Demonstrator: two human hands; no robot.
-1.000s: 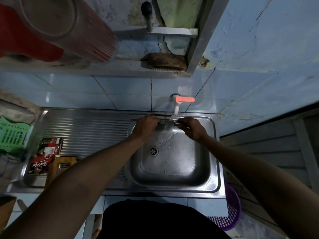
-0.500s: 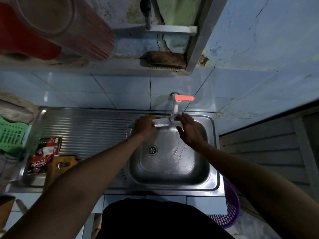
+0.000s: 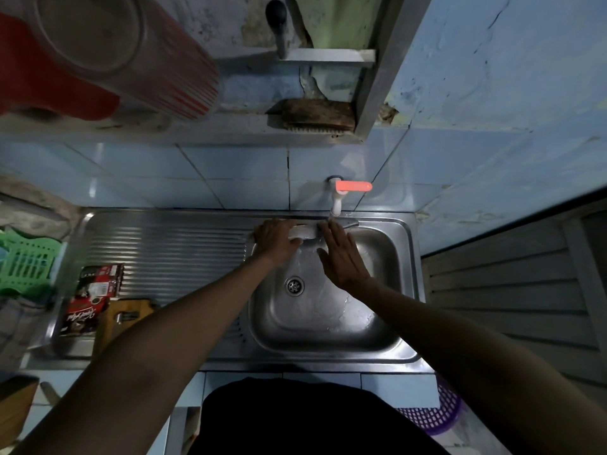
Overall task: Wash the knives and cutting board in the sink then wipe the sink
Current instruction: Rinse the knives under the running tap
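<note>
Right hand (image 3: 341, 257) now flattened on knife (image 3: 307, 232), steel sink (image 3: 331, 326), blue tiles (image 3: 230, 172)

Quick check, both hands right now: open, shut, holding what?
Left hand: grips the knife under the tap.
Right hand: open, straight fingers on the blade.

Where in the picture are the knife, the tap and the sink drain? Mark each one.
knife (image 3: 303, 232), head view, on the blade between the hands.
tap (image 3: 354, 185), head view, on its orange lever.
sink drain (image 3: 294, 285), head view, on the strainer's middle.
</note>
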